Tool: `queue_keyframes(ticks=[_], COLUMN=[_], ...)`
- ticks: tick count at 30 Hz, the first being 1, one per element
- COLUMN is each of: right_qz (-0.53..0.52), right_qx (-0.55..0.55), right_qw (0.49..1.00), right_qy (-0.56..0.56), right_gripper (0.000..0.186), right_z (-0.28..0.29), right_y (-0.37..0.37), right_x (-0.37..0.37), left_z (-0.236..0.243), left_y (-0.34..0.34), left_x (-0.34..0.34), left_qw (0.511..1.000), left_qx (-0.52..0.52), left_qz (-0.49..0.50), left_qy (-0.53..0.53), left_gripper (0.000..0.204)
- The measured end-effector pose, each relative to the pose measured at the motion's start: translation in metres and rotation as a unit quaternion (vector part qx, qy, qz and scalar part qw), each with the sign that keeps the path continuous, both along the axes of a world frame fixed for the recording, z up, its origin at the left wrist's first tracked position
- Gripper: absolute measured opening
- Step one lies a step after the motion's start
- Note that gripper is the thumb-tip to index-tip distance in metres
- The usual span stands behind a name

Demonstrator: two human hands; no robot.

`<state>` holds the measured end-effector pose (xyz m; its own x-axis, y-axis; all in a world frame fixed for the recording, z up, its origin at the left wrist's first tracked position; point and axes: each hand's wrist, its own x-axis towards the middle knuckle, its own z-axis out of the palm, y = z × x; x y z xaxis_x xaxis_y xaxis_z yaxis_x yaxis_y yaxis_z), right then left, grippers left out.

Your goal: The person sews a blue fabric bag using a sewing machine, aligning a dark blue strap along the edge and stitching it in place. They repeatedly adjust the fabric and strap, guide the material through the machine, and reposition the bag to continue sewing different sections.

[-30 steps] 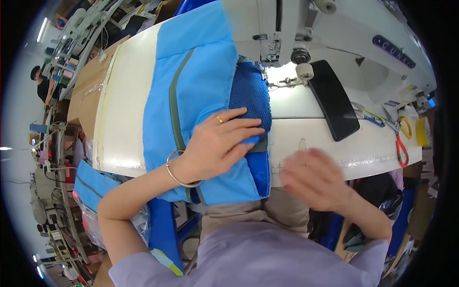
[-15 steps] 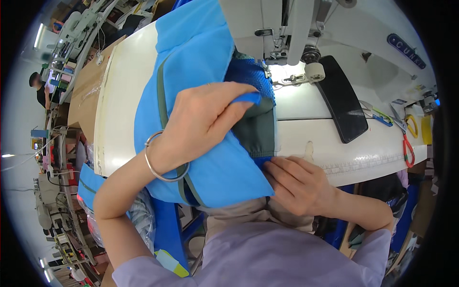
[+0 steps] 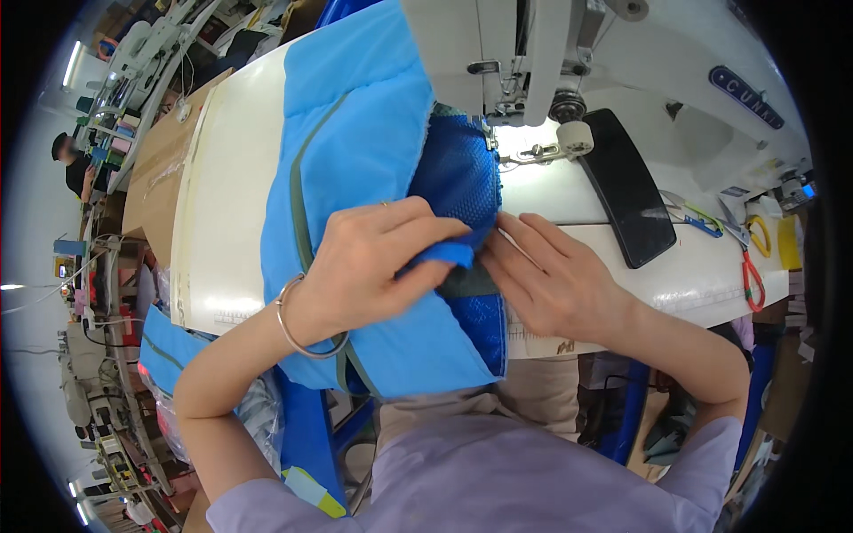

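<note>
A light blue fabric piece (image 3: 355,169) with a dark green stripe lies over the white sewing table and hangs off its front edge. Joined to it is a royal blue mesh panel (image 3: 458,173), its far end by the presser foot of the sewing machine (image 3: 538,67). My left hand (image 3: 378,262), a bangle at its wrist, pinches a folded bright blue fabric strip (image 3: 458,255) above the panel. Close on its right, my right hand (image 3: 555,280) has its fingers together on the panel's right edge; the thumb is hidden. A dark green patch shows between the hands.
Right of the needle area lies a flat black slab (image 3: 626,191). Beyond it are thread snips (image 3: 697,218) and red-handled scissors (image 3: 753,275). A cardboard sheet (image 3: 151,191) adjoins the table's left side. Another person (image 3: 73,164) is far left, near other machines.
My right hand has moved up along the panel's edge from the near corner, closer to the machine. My left hand has come slightly nearer me, still pinching the strip. More mesh shows.
</note>
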<state>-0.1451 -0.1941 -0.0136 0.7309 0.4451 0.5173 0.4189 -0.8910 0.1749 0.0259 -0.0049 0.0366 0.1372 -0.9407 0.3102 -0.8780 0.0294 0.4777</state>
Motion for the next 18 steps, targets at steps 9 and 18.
queue_keyframes(ticks=[9,18], right_qz=[0.036,0.049], right_qx=[0.045,0.062], right_qw=[0.998,0.996], right_qy=[0.013,0.034], right_gripper=[0.032,0.03], right_z=[-0.005,0.0], right_y=[-0.01,-0.016], right_x=[0.004,0.005], left_z=[-0.028,-0.032], left_y=[-0.008,-0.009], left_x=[0.004,-0.004], left_qw=[0.987,0.99], left_qx=[0.027,0.02], left_qz=[-0.102,-0.085], left_qy=[-0.124,-0.112], left_gripper=[0.066,0.063])
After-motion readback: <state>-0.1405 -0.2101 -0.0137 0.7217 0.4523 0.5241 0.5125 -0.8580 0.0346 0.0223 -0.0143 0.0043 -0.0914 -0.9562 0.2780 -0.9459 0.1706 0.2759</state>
